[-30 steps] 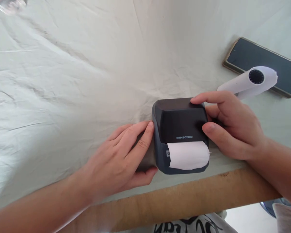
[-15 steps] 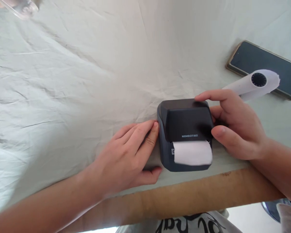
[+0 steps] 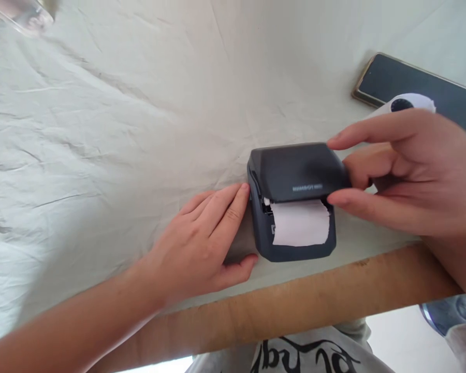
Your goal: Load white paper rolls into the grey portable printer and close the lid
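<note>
A small dark label printer (image 3: pixel 295 253) with a NIIMBOT mark stands near the table's front edge. Its black lid (image 3: pixel 295 171) is tilted partly up, showing a gap along the front. White paper (image 3: pixel 301 224) comes out from under the lid and lies over the printer's front. My right hand (image 3: pixel 404 171) grips the lid's right end, thumb at the front corner and index finger at the back. My left hand (image 3: pixel 205 238) rests on the cloth, fingers stretched out, tips against the printer's left side.
A phone (image 3: pixel 423 85) lies at the right, with a white paper roll (image 3: pixel 415 100) in front of it, partly behind my right hand. A clear plastic object (image 3: pixel 29 18) is at the top left. Wrinkled pale cloth (image 3: pixel 140 103) covers the table up to its wooden edge (image 3: pixel 295 303).
My right hand has lifted the lid's front edge, widening the gap above the paper. The left hand stays at the printer's side. The whole view has shifted slightly.
</note>
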The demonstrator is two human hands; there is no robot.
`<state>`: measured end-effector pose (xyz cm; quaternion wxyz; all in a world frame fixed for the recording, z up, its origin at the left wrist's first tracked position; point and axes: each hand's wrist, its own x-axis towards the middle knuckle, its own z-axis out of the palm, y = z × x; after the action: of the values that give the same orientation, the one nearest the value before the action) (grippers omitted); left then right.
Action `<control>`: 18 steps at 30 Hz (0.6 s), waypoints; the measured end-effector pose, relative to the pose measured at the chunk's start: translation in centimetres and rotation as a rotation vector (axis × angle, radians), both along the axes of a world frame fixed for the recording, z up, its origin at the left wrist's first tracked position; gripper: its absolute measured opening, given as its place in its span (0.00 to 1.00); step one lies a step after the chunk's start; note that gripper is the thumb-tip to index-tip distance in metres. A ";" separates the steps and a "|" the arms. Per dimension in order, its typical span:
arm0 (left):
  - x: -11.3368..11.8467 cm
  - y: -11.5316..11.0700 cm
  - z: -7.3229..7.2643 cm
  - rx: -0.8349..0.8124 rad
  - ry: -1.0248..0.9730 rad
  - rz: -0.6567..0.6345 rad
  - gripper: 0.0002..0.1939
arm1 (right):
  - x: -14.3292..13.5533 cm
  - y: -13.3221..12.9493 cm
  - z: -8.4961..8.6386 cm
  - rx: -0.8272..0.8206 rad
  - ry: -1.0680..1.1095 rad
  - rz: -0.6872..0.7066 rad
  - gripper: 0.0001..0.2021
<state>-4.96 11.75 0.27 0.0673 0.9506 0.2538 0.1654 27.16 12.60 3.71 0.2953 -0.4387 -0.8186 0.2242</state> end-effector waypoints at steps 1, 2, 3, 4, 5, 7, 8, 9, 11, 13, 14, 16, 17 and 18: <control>-0.1 0.0 -0.1 -0.004 0.000 -0.002 0.36 | -0.2 -0.2 0.4 0.033 -0.038 -0.078 0.18; -0.1 0.0 -0.1 -0.010 0.005 -0.005 0.37 | -0.4 -0.3 0.8 0.056 -0.063 -0.153 0.18; -0.2 0.0 -0.1 -0.015 0.010 -0.007 0.38 | -0.7 -0.5 1.1 0.067 -0.070 -0.209 0.17; -0.2 0.0 -0.1 -0.021 0.018 -0.008 0.40 | -0.9 -0.5 1.3 0.083 -0.059 -0.251 0.15; -0.2 0.0 -0.1 -0.025 0.026 -0.008 0.40 | -1.2 -0.5 1.4 0.102 -0.041 -0.284 0.12; -0.2 -0.1 0.0 -0.018 0.033 -0.002 0.39 | -1.8 -0.2 1.4 0.152 -0.027 -0.306 0.09; -0.2 -0.1 0.0 -0.013 0.033 0.000 0.39 | -2.1 0.0 1.4 0.157 -0.060 -0.290 0.08; -0.1 -0.1 0.0 -0.007 0.034 0.000 0.37 | -2.3 0.3 1.5 0.155 -0.123 -0.256 0.08; -0.1 -0.2 0.1 0.004 0.035 -0.002 0.36 | -2.9 1.0 1.8 0.128 -0.328 -0.164 0.10; -0.1 -0.1 0.1 0.021 0.028 -0.004 0.36 | -3.4 1.9 2.3 0.081 -0.544 -0.084 0.11; -0.1 -0.1 0.1 0.030 0.026 -0.004 0.36 | -3.7 2.4 2.5 0.044 -0.632 -0.049 0.09; -0.2 0.0 0.1 0.040 0.021 -0.012 0.36 | -4.1 3.3 2.9 -0.044 -0.744 0.015 0.06; -0.2 0.1 0.0 0.042 0.021 -0.015 0.36 | -4.2 3.6 3.0 -0.084 -0.773 0.044 0.04; -0.2 0.1 0.0 0.043 0.022 -0.015 0.36 | -4.2 3.9 3.1 -0.112 -0.787 0.062 0.05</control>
<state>-5.21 11.85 0.29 0.0455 0.9555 0.2436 0.1600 22.92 16.49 6.79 -0.0718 -0.4816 -0.8686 0.0920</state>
